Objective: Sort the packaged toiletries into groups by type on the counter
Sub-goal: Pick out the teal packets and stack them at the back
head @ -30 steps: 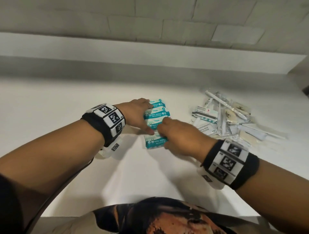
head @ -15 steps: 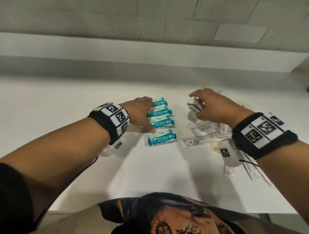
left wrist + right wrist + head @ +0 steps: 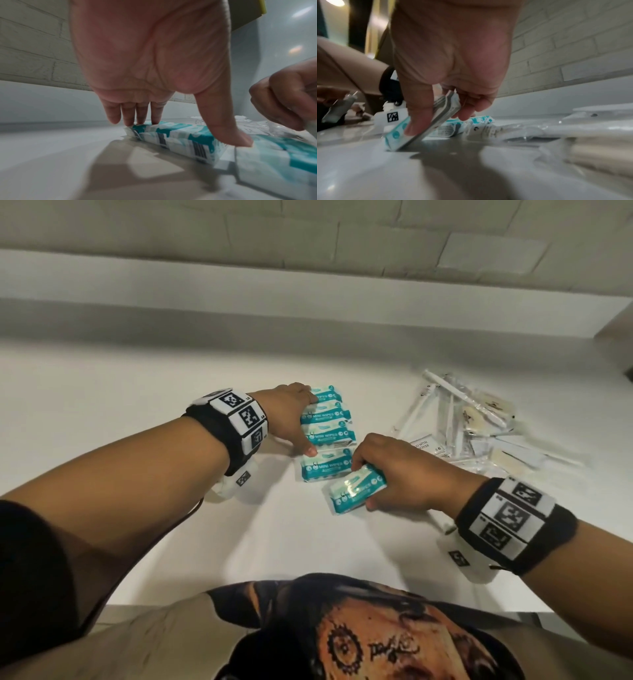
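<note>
Several teal and white mini wipes packs (image 3: 327, 433) lie in a row on the white counter (image 3: 120, 405). My left hand (image 3: 291, 419) rests against the row's left side with straight fingers, thumb (image 3: 228, 129) pressing a pack (image 3: 180, 136). My right hand (image 3: 387, 470) pinches another wipes pack (image 3: 356, 487) between thumb and fingers, tilted, at the near end of the row. In the right wrist view that pack (image 3: 412, 129) touches the counter with one edge.
A loose pile of clear-wrapped toiletries (image 3: 472, 426), with long thin white sticks, small sachets and soap bars, lies at the right of the counter. The counter's front edge (image 3: 342, 601) is close to my body. A tiled wall (image 3: 308, 241) runs behind.
My right hand went to the pile on the right, took a wipes pack and brought it back to the near end of the row. The left hand stayed on the row.
</note>
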`<state>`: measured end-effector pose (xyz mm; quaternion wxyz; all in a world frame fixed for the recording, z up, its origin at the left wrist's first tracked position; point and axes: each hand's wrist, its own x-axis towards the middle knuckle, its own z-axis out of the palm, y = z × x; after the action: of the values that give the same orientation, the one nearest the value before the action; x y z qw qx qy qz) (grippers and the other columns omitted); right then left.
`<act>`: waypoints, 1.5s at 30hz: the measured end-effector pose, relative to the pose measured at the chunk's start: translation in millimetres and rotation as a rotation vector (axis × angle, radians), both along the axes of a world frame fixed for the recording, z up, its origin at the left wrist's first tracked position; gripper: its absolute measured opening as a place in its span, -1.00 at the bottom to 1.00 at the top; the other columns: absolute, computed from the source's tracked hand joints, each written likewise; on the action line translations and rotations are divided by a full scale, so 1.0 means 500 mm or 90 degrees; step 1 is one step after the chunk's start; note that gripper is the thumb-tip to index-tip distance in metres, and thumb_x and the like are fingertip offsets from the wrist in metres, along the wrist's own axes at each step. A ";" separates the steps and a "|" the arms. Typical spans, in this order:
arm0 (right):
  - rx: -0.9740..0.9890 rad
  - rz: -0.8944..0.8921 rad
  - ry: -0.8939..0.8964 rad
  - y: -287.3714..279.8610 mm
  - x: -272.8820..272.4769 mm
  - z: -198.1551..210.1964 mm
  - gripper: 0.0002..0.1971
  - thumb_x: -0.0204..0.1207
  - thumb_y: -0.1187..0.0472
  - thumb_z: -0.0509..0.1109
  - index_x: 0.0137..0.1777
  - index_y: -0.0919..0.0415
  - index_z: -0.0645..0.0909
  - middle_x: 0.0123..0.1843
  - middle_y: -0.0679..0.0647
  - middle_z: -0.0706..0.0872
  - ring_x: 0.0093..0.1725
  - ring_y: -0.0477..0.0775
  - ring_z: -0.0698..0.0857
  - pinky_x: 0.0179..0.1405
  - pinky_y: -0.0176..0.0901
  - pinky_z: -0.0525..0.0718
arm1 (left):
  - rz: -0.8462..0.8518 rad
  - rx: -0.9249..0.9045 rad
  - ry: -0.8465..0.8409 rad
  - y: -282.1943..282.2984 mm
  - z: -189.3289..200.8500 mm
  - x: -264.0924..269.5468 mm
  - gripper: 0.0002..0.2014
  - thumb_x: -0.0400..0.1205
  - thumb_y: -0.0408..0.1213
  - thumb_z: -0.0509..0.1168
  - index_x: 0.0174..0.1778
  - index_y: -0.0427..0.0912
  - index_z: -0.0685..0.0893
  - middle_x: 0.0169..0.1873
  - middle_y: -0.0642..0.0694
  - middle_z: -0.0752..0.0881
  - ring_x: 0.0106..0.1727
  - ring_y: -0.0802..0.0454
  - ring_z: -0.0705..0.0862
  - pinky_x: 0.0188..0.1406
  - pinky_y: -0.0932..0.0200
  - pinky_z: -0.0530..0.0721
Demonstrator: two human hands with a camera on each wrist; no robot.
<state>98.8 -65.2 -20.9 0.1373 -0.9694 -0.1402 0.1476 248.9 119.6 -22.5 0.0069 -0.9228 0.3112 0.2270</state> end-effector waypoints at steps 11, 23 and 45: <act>-0.170 0.034 -0.128 0.046 -0.016 -0.024 -0.33 0.13 -0.41 0.45 0.16 -0.04 0.49 0.14 -0.04 0.49 0.11 0.04 0.46 0.12 -0.01 0.43 | 0.000 0.004 0.000 0.000 -0.001 -0.001 0.12 0.31 0.26 0.52 0.68 -0.02 0.08 0.69 -0.04 0.04 0.67 -0.06 0.10 0.64 -0.05 0.15; -0.150 -0.016 0.057 0.082 0.080 -0.042 0.19 0.30 -0.35 0.36 0.69 0.16 -0.30 0.72 0.10 -0.28 0.70 0.12 -0.26 0.67 0.16 -0.15 | -0.055 0.046 0.063 0.013 0.002 0.018 0.28 0.26 0.31 0.51 0.70 -0.08 -0.15 0.70 -0.02 -0.20 0.71 0.02 -0.14 0.69 -0.03 -0.03; -0.038 -0.117 0.022 0.047 0.477 -0.044 0.19 0.16 -0.25 0.54 0.70 0.03 -0.06 0.73 0.07 -0.11 0.70 0.15 -0.12 0.66 0.22 -0.08 | 0.099 -0.080 0.055 -0.073 -0.002 0.298 -0.27 0.70 0.24 -0.19 0.70 -0.16 -0.04 0.70 -0.15 -0.13 0.70 -0.07 0.04 0.64 0.02 0.04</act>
<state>337.1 -42.0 -42.7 0.1237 -0.9791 -0.0437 0.1555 397.8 83.2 -23.7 -0.0823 -0.9322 0.2521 0.2464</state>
